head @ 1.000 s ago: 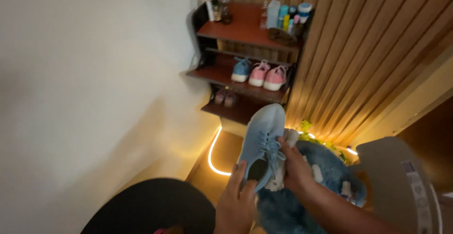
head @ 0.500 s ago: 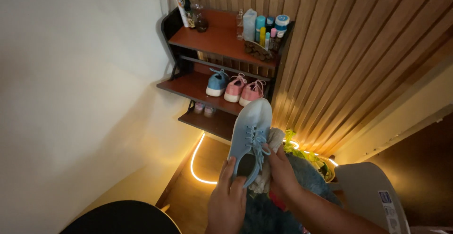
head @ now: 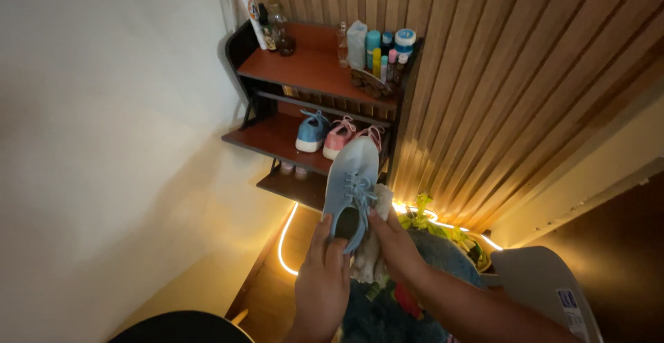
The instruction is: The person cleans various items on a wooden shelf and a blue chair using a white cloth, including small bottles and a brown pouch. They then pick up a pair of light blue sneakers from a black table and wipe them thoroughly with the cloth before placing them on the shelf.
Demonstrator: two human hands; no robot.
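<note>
A light blue lace-up sneaker (head: 351, 177) is held up in front of me, toe pointing away toward the shelf. My left hand (head: 324, 277) grips its heel end from below. My right hand (head: 393, 240) holds its right side and also presses a whitish cloth (head: 372, 253) against it. Beyond the toe, on the middle board of a dark wooden shoe rack (head: 277, 139), stand a blue sneaker (head: 310, 132) and a pair of pink sneakers (head: 340, 139).
The rack's top board carries several bottles and tubes (head: 379, 49). A slatted wood wall (head: 498, 87) runs on the right, a plain white wall (head: 104, 142) on the left. A glowing light strip (head: 285, 243) lies on the floor. A blue pile of clothes (head: 387, 312) and a green plant (head: 432, 222) lie below my hands.
The view has tipped and shifted, so the rack sits lower and more central. Both hands keep the sneaker, now held a little higher toward the shelf.
</note>
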